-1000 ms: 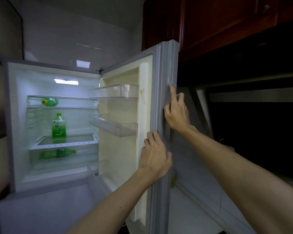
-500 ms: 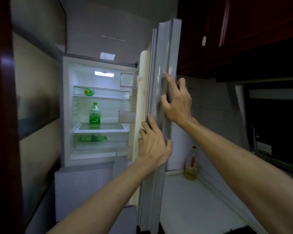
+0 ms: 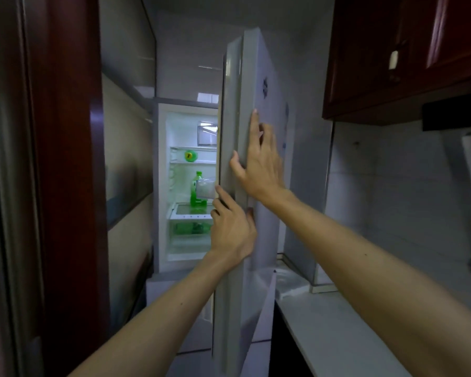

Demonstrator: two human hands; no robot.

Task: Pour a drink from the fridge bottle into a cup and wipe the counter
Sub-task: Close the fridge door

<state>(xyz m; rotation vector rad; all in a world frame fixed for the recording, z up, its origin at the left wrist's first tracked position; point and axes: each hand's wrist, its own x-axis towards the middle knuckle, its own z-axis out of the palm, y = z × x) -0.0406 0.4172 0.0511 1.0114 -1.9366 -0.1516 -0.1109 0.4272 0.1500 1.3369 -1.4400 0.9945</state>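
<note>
The fridge (image 3: 161, 186) stands open and lit at the end of a narrow gap. Its grey door (image 3: 245, 77) shows nearly edge-on. My left hand (image 3: 233, 229) grips the door's edge low down. My right hand (image 3: 259, 161) lies higher, fingers spread on the outer face and thumb on the edge. Inside, a green bottle (image 3: 197, 176) stands upright on the glass shelf, partly hidden by a clear door bin (image 3: 206, 189). A second green bottle (image 3: 191, 155) lies on the top shelf, and a third (image 3: 193, 228) lies in the drawer below. No cup is in view.
A white counter (image 3: 337, 322) runs along the right, under dark red wall cabinets (image 3: 392, 50) and a range hood (image 3: 454, 112). A dark red door frame (image 3: 65, 159) fills the left. A tiled wall backs the counter.
The door has turned from showing its inner shelves to nearly edge-on, and the fridge looks farther off. Both hands stay on the door edge. The oil bottle on the counter is now hidden.
</note>
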